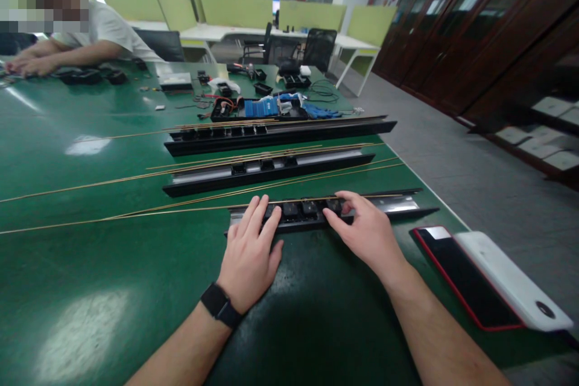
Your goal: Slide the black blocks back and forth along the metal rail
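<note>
Nearest me lies a long black channel [402, 206] with a silvery inner face, holding several small square black blocks [309, 209] in a row. My left hand [251, 253], with a dark watch on the wrist, rests over the channel's left end. Its fingers are stretched out and touch the channel and the leftmost block. My right hand [366, 226] closes thumb and forefinger around the rightmost black block [333, 205], which sits in the channel. A thin brass-coloured rod [190, 211] runs along the channel's far side, partly behind my fingers.
Two similar channels, a middle one [271, 172] and a far one [316, 131], lie beyond with more thin rods. Behind them is a tray [217, 113] with blue gloves and wires. A red-edged black device [470, 277] and a white device [511, 277] lie right. A person [113, 33] sits far left.
</note>
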Available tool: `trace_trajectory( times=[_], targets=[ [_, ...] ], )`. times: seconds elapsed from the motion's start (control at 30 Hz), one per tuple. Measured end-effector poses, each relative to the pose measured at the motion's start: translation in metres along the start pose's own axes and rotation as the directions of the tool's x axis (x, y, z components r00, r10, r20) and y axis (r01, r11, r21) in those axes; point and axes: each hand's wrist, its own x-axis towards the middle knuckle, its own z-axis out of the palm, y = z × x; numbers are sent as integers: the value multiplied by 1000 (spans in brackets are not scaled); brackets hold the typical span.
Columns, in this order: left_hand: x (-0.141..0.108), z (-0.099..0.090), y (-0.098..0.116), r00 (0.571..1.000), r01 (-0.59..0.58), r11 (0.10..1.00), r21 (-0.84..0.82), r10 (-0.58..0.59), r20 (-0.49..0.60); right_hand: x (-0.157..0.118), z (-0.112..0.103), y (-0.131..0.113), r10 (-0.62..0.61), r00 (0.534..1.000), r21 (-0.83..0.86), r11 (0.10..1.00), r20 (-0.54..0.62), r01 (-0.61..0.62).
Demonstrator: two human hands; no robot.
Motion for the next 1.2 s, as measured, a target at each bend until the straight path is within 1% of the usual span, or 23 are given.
trace_trajectory(
  times=[0.13, 0.33, 0.63, 0.87, 1.1, 1.2],
  targets=[
    [1, 0, 0, 1000, 0, 1000, -1, 0, 0, 0, -1, -2, 7, 1000, 8, 1000, 11, -7],
    [1, -1, 0, 1000, 1, 1000, -9, -1, -1, 0, -3, -4, -59, 998, -2, 998, 2, 59],
    [1, 0, 0, 1000, 1, 1000, -10, -1, 0, 1, -4, -3, -43, 999, -26, 999, 14, 44],
    [1, -1, 0, 1000, -5, 1000, 1, 5, -5, 1, -4, -5, -6, 1000, -37, 999, 18, 7],
    [1, 0, 0, 1000, 2, 1000, -11, -2, -1, 1, -3, -5, -3, 1000, 3, 1000, 10, 3],
    [1, 0, 0, 1000, 6, 1000, -15, -6, -2, 3, -5, -1, 31, 999, 32, 999, 12, -32]
  ],
)
